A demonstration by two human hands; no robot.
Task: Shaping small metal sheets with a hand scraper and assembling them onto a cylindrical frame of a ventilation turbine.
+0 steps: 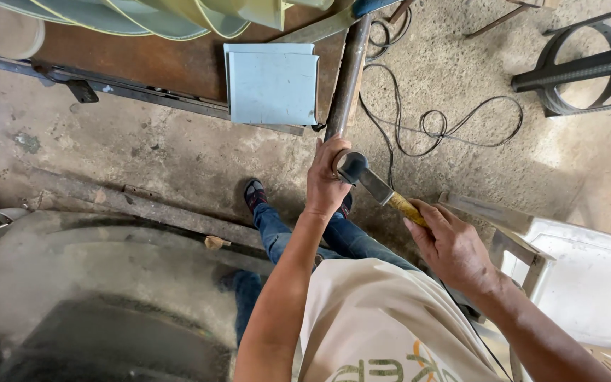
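My left hand [326, 180] grips the near end of a long rusty metal pipe [348, 74] that slopes away toward a workbench. My right hand [447, 244] holds a hammer [373, 182] by its yellowish wooden handle. The hammer's rounded steel head rests against the pipe's end, right by my left thumb. My legs in blue jeans and a dark shoe [254, 194] show below the hands on the concrete floor.
Pale blue folded sheet-metal pieces [272, 85] lie on a brown bench with a steel rail [129, 88]. A black cable [433, 124] loops on the floor. A black metal frame [581, 67] is upper right, a white plastic chair [588, 276] right, a large curved grey metal body [86, 297] lower left.
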